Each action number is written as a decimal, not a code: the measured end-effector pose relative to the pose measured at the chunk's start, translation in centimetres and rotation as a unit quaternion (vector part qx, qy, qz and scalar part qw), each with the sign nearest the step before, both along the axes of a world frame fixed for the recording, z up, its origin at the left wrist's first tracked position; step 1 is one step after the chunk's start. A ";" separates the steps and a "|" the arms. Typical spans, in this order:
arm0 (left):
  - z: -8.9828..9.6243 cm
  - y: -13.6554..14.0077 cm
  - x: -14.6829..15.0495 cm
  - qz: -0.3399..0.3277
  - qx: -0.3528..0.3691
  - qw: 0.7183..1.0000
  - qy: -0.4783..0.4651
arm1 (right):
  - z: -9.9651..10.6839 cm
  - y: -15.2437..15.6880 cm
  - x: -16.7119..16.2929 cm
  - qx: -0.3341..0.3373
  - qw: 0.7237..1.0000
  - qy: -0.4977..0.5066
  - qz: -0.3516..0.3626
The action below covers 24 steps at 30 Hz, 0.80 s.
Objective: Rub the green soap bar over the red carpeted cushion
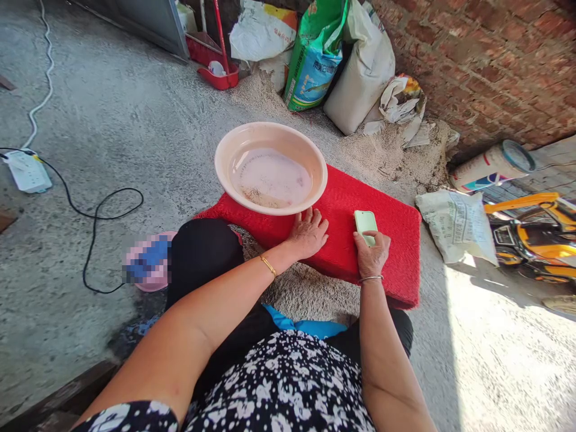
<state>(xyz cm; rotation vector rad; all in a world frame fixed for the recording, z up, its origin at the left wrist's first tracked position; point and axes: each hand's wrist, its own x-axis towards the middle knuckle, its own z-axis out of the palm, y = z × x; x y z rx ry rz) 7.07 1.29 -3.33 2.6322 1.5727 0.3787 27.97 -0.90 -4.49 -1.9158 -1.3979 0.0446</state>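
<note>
My left hand (309,234) lies with its fingers spread on the red cloth-covered bench (344,207), its fingertips close to the near rim of a pale pink basin (315,144). Cloudy water with some dark bits fills the bottom of that basin. To the right, my right hand (373,253) pinches the near end of a light green flat case with rounded corners (363,221), perhaps a phone. The case is over the red cloth; whether it rests there or is slightly raised I cannot tell.
A pink tub (153,287) with a blurred blue item stands left of my knee. A black cord runs to a white power strip (27,171). Behind the bench are a red dustpan (220,77), a green-blue sack (314,66), a white sack (362,72) and spilled grain. A toy excavator (535,240) sits right.
</note>
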 end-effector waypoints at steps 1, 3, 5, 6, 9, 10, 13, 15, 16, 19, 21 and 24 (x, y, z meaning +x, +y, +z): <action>0.0 0.0 0.0 0.001 -0.002 1.000 0.000 | 0.0 0.0 0.0 0.001 1.000 0.001 0.001; 0.0 0.0 0.0 0.002 -0.006 1.000 0.000 | 0.0 0.0 0.0 0.000 1.000 0.003 0.001; 0.0 0.0 0.0 0.003 -0.007 1.000 -0.002 | 0.0 0.0 0.0 -0.004 1.000 0.005 -0.001; 0.0 0.0 0.0 0.002 -0.007 1.000 -0.003 | 0.0 0.0 0.0 -0.005 1.000 0.007 -0.002; -0.1 0.0 0.1 0.001 -0.005 1.000 -0.007 | 0.1 0.0 -0.1 -0.003 1.000 0.010 -0.003; -0.1 0.0 0.1 0.001 -0.004 1.000 -0.007 | 0.1 0.0 -0.1 -0.002 1.000 0.011 -0.003; -0.2 0.0 0.1 -0.001 0.002 1.000 -0.005 | 0.1 0.0 -0.1 0.000 1.000 0.010 -0.002; -0.2 0.0 0.0 -0.001 0.005 1.000 -0.004 | 0.1 0.0 -0.1 0.001 1.000 0.008 0.000; -0.2 0.0 0.0 -0.001 0.005 1.000 -0.005 | 0.1 0.0 -0.1 0.001 1.000 0.008 0.000; -0.1 -0.1 0.0 -0.001 0.004 1.000 -0.004 | 0.2 0.0 -0.2 -0.003 1.000 0.011 -0.005; 0.0 -0.1 0.0 0.001 0.002 1.000 -0.002 | 0.3 0.0 -0.3 -0.007 1.000 0.013 -0.009; 0.1 -0.1 0.0 0.002 0.000 1.000 -0.001 | 0.4 0.0 -0.4 -0.011 1.000 0.011 -0.011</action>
